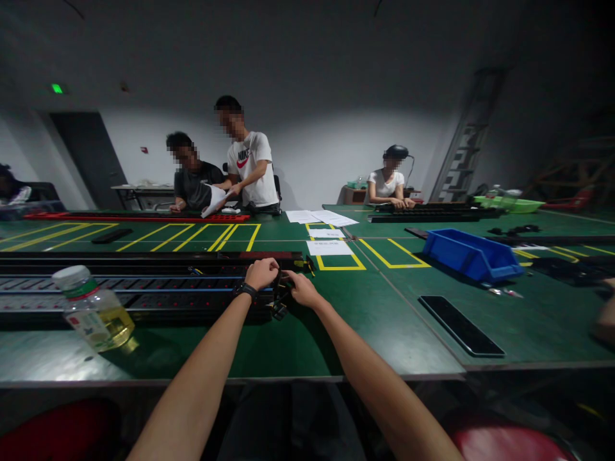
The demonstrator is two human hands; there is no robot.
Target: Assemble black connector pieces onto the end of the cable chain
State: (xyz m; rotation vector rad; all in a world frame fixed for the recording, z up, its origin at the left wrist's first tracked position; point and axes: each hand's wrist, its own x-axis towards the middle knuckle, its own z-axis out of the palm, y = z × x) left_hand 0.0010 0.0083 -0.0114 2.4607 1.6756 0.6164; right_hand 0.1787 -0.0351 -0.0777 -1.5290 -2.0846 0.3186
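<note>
At the lower left of the frame a plastic bottle (92, 308) of yellow liquid leaned on the green table (365, 320), just in front of a long black rail (144, 282) running across the middle left. At the centre, the left hand (261, 272) was curled shut on the rail's right end, and the right hand (302, 288) pinched a small black part (279, 296) there. A blue bin (471, 256) sat at the right.

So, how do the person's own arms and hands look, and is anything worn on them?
Both arms are bare up to the picture's lower edge: no sleeves and no gloves. The left hand has a dark band, like a watch or bracelet, at the wrist. The right hand wears nothing visible.
</note>
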